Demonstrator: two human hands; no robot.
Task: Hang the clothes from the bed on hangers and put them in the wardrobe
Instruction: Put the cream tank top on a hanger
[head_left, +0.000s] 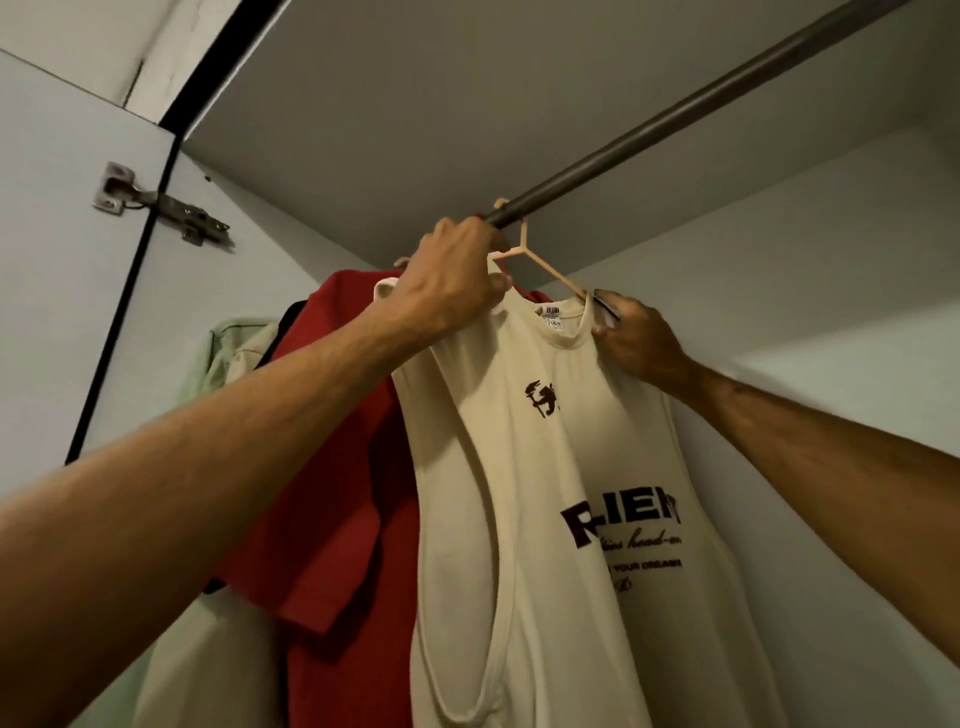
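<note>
A cream sleeveless shirt (545, 467) with dark print hangs on a pale pink hanger (540, 262). The hanger's hook sits over the dark wardrobe rail (675, 111). My left hand (457, 275) grips the hanger's left arm and the shirt's shoulder just below the rail. My right hand (636, 338) pinches the shirt's right shoulder at the end of the hanger arm. The hanger's left half is hidden behind my left hand.
To the left, a red shirt (337, 493) and a pale green garment (234, 353) hang on the same rail. The open wardrobe door (62, 260) with its metal hinge (156, 202) stands at left. Grey wardrobe walls close in behind and right.
</note>
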